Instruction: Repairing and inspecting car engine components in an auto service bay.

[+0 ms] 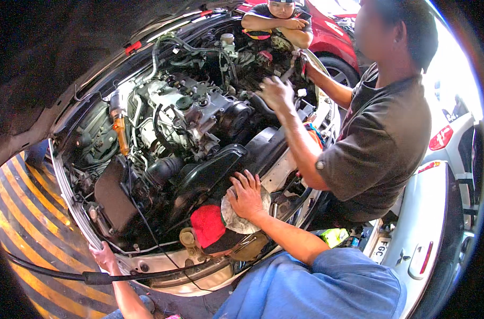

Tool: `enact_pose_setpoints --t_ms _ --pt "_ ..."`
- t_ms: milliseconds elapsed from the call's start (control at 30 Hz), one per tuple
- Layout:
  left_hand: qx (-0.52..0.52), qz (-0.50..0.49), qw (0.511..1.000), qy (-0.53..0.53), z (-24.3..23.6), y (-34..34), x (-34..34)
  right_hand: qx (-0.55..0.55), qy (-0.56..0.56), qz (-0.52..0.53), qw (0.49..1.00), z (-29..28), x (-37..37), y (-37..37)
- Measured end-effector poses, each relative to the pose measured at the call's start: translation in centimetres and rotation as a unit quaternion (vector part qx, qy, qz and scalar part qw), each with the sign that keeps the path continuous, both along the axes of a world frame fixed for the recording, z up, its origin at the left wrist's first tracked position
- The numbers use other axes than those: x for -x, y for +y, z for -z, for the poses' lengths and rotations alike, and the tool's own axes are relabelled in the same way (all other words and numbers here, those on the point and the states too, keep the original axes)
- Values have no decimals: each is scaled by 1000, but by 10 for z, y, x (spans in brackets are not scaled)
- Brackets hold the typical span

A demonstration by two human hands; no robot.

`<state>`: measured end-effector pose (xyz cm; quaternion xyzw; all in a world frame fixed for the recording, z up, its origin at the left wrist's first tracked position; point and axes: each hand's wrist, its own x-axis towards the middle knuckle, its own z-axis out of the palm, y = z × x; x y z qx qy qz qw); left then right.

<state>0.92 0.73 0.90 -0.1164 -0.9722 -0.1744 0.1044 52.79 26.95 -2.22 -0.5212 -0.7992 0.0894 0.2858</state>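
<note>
My left hand (104, 258) is closed round the car's pale fender edge (66, 194), at the front left corner. My right hand (246, 195) lies palm down with fingers spread on a stained off-white cloth piece (252, 220) at the front of the engine bay. Against that cloth sits a red cloth piece (207, 226); together they may be a cap, but I cannot tell. Beyond my right hand is a black plastic cover (215, 167), and behind it the exposed engine (183, 101). An orange-handled work lamp (120, 133) stands among the parts on the left.
A co-worker in a dark shirt (380, 133) reaches into the bay from the right, one hand blurred. Another person (278, 24) leans on folded arms at the far side. The raised hood (40, 69) hangs over the left. A black cable (66, 274) crosses low in front.
</note>
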Motion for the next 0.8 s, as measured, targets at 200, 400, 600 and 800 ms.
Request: enact_pose_setpoints --t_ms 200,400,600,800 --pt "3 -3 1000 -5 3 0 4 -1 10 0 1000 0 1 0" --pt "19 -11 1000 4 13 -4 13 -9 17 1 1000 -3 2 0" --pt "3 19 998 65 24 -6 24 17 13 0 1000 -6 1 0" --pt "2 25 999 46 25 -10 25 12 9 0 1000 -3 2 -1"
